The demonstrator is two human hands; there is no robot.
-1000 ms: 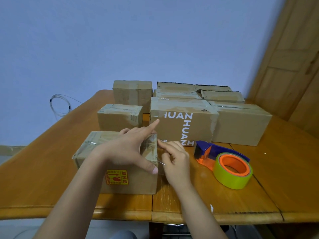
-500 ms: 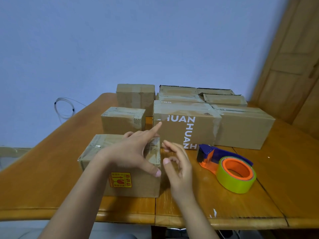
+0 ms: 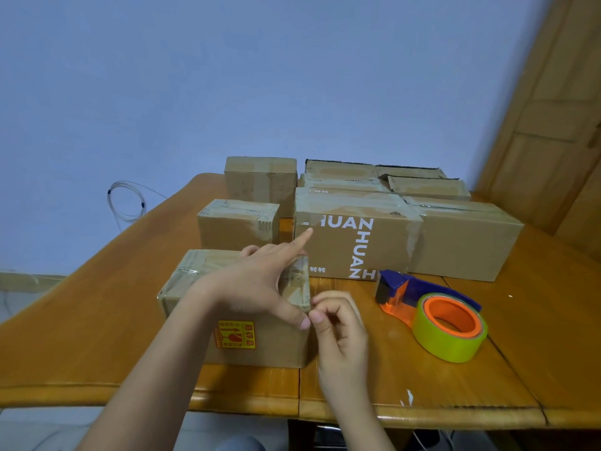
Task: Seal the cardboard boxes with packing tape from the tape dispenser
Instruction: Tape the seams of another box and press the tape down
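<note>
Hands at work over a small cardboard box (image 3: 247,340) near the front edge of the wooden table (image 3: 422,385): from my remote seat I see the left hand (image 3: 260,288) lying across the box's taped top, forefinger stretched out toward 1 o'clock, thumb pressed down on the near right corner. The right hand (image 3: 341,330) hovers just beside that corner, at 3 o'clock from the box, fingers curled inward with thumb and forefinger close together; whether they pinch a tape end I cannot tell. A yellow and red label (image 3: 236,334) shows on the box's front face. The tape dispenser (image 3: 432,314), blue and orange with a yellow-green roll, lies on the table at 3 o'clock from the hands, touched by neither. More boxes are stacked at 12 o'clock, one printed HUAN box (image 3: 354,239) among them, a smaller taped box (image 3: 237,224) to its left. A coil of thin cable (image 3: 125,200) hangs at 10 o'clock
</note>
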